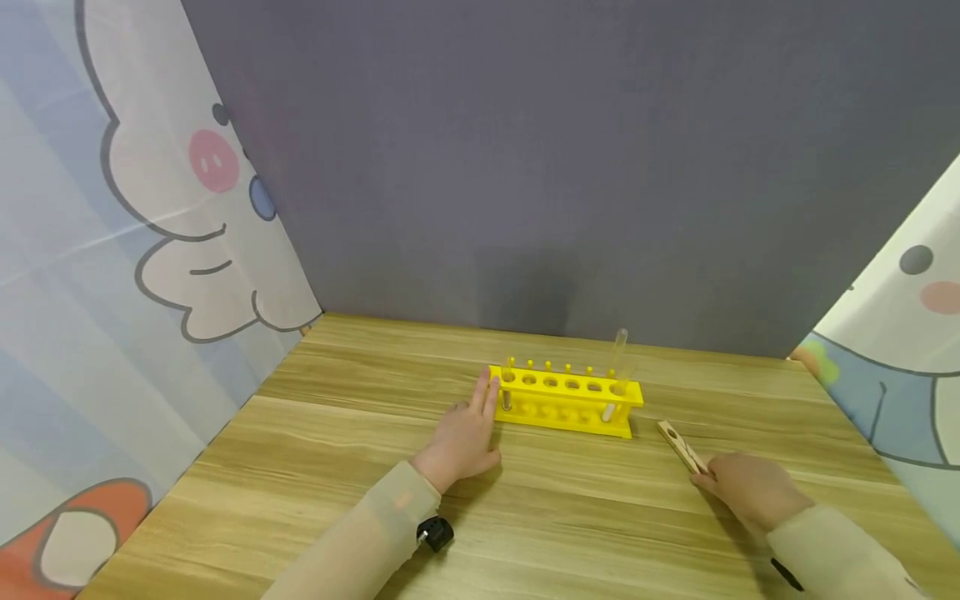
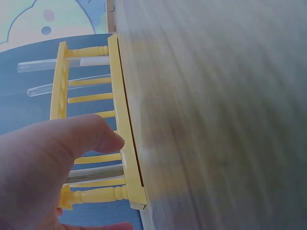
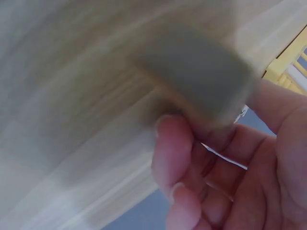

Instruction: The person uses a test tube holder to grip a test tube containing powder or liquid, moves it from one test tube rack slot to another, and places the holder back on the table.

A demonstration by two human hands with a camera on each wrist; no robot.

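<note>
My left hand (image 1: 459,442) rests straight fingers against the left end of a yellow test tube rack (image 1: 562,395). In the left wrist view its thumb (image 2: 88,134) stretches along the rack's side. A glass test tube (image 1: 507,402) with greyish contents stands in the leftmost hole. At the right end stands a tube with white contents (image 1: 608,412). Another clear tube (image 1: 619,343) slants up behind it, over a back peg. My right hand (image 1: 753,487) grips a wooden test tube clamp (image 1: 684,448) by its near end. The clamp (image 3: 196,72) looks blurred in the right wrist view.
The wood-grain table (image 1: 322,467) runs back to a grey upright panel (image 1: 525,167). Cartoon-printed curtains (image 1: 60,250) hang at both sides. A small black device (image 1: 435,533) sits at the left wrist.
</note>
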